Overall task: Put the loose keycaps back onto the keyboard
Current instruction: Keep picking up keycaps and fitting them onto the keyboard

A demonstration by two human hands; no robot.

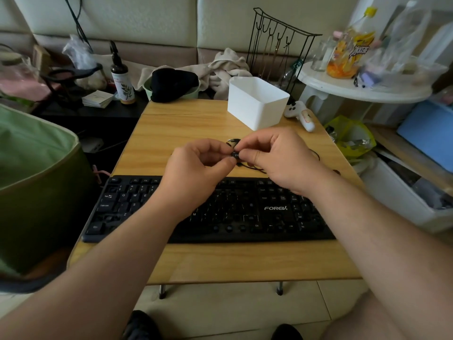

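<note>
A black keyboard [245, 212] lies across the small wooden table [186, 123], with bare switch gaps showing among its lower rows. Above its top edge my left hand [196, 165] and my right hand [277, 158] meet, and both pinch one small black keycap [236, 155] with white lettering between their fingertips. A few more loose black keycaps [231, 143] lie on the table just behind my fingers, partly hidden. My forearms cover the middle of the keyboard.
A white plastic box [257, 104] stands at the back of the table, with a white game controller [300, 114] at the back right corner. A thin black cable [255, 168] runs behind the keyboard. A green fabric bin [36, 180] is left of the table, and cluttered shelves are at right.
</note>
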